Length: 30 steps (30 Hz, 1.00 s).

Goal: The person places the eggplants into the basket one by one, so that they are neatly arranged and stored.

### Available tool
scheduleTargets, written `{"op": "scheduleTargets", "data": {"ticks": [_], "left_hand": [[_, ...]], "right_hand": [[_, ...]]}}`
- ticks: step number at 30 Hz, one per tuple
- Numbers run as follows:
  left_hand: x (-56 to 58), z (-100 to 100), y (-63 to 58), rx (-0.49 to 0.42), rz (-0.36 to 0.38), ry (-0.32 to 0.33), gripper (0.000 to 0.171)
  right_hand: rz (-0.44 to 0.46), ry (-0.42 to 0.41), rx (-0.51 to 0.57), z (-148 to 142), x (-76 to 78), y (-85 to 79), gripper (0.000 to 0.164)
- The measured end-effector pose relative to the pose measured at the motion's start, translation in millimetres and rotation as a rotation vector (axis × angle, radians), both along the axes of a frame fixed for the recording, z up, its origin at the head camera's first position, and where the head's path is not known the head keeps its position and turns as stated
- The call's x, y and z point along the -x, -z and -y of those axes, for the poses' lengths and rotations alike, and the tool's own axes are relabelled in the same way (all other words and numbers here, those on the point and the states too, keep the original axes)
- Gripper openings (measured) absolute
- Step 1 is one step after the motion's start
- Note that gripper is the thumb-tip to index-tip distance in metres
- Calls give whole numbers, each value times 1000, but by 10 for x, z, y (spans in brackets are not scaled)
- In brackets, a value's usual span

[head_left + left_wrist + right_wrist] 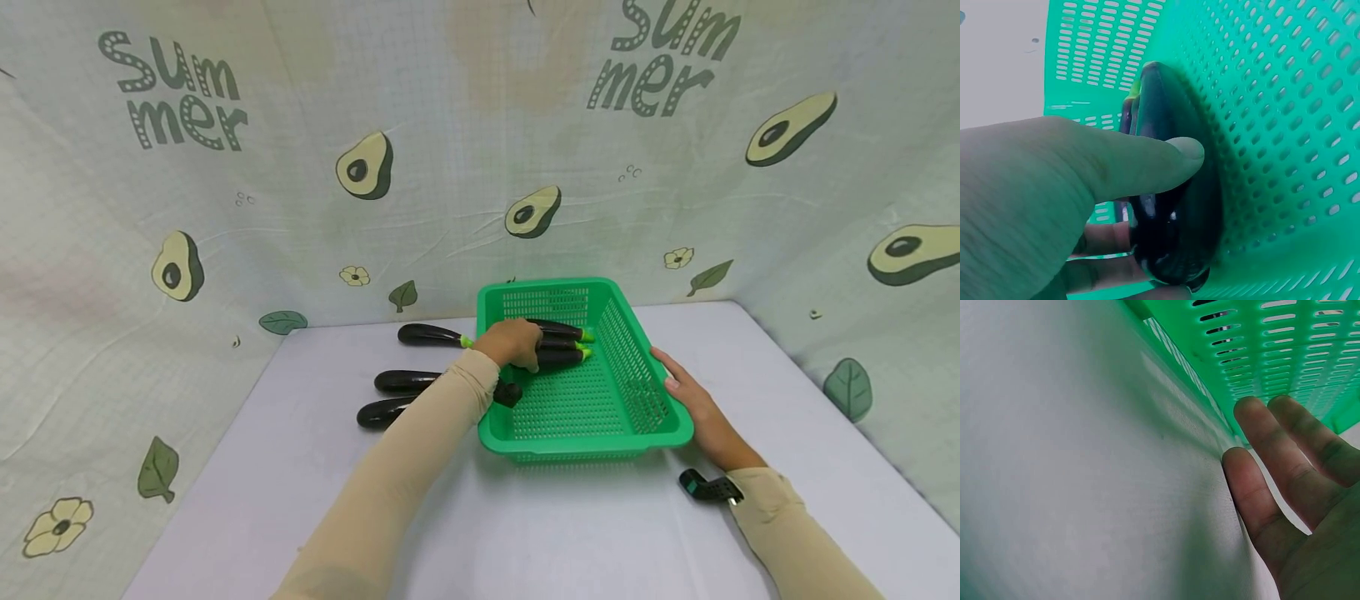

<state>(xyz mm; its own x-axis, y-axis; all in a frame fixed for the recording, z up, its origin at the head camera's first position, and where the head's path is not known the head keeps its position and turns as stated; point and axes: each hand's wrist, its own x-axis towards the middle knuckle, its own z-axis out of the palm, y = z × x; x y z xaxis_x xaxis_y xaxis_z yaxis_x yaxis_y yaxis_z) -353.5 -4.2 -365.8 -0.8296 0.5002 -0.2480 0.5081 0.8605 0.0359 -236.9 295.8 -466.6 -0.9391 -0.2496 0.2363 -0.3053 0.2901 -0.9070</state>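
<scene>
My left hand reaches into a green plastic basket and grips a dark purple eggplant, thumb across its top and fingers beneath. This eggplant lies along the perforated wall in the left wrist view. Other eggplants with green stem ends lie beside it in the basket, partly hidden by the hand. On the outer right side of the basket, my right hand rests with its thumb near the rim. In the right wrist view its fingers are extended against the slotted outer wall.
Left of the basket, three more eggplants lie on the white table: one at the back, one in the middle, and one nearer, partly behind my left sleeve. A patterned cloth hangs behind the table and at its sides.
</scene>
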Motion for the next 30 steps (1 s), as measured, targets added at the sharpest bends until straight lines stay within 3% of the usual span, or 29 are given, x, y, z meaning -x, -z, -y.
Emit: {"op": "scheduleTargets", "data": {"ticks": [6, 13, 20, 24, 30], "left_hand": [[-10, 35, -39, -10, -5, -11, 24], [5, 118, -163, -7, -44, 19, 23], [23, 248, -318, -185, -41, 72, 40], [41, 337, -339, -304, -62, 117, 37], [4, 492, -322, -426, -131, 122, 29]], "right_hand": [[-1, -5, 2, 8, -1, -1, 54], [1, 0, -6, 11, -3, -17, 54], [-7, 7, -15, -2, 7, -44, 54], [1, 4, -3, -5, 5, -40, 54], [-4, -3, 7, -5, -4, -11, 54]]}}
